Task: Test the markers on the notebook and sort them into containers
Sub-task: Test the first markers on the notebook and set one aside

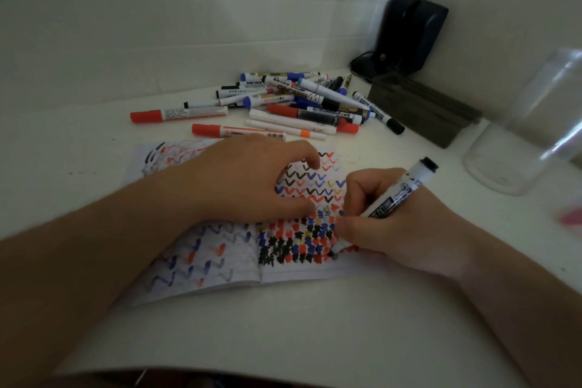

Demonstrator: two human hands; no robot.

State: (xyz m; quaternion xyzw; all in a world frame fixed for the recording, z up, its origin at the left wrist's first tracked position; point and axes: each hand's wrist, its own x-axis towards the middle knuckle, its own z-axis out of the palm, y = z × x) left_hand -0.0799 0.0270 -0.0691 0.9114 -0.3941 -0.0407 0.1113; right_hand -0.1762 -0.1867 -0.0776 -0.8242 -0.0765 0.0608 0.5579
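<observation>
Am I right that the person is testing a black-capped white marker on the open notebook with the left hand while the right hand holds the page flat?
Not quite: the hands are swapped. In the head view the right hand grips the black-capped white marker, its tip on the open notebook, while the left hand rests on the page. The rest holds.

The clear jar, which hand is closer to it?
Right. The right hand, writing with a marker, is just left of the clear jar; the left hand rests further left on the notebook.
</observation>
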